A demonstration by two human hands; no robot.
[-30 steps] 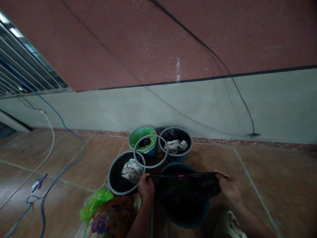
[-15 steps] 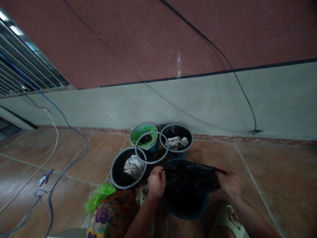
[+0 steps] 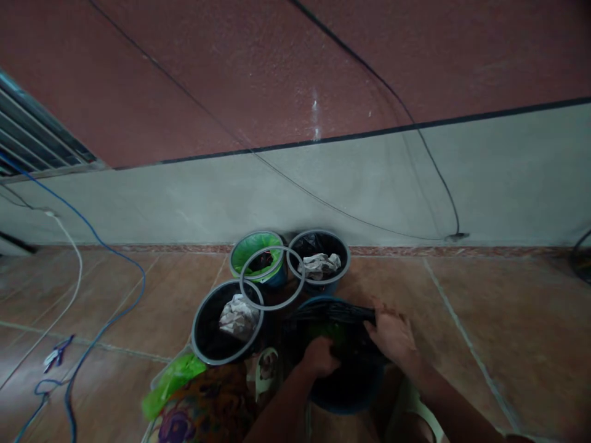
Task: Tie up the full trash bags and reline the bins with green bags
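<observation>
My left hand (image 3: 320, 358) has dropped inside the bucket (image 3: 344, 405), its grip hidden; my right hand (image 3: 393, 333) grips the black bag (image 3: 357, 337) at the bucket's right rim, so the bag seems partly inside.

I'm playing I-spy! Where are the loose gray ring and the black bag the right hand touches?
Loose gray ring (image 3: 274, 307): head view, its lower edge.
Black bag (image 3: 354, 312): head view, its upper part.
</observation>
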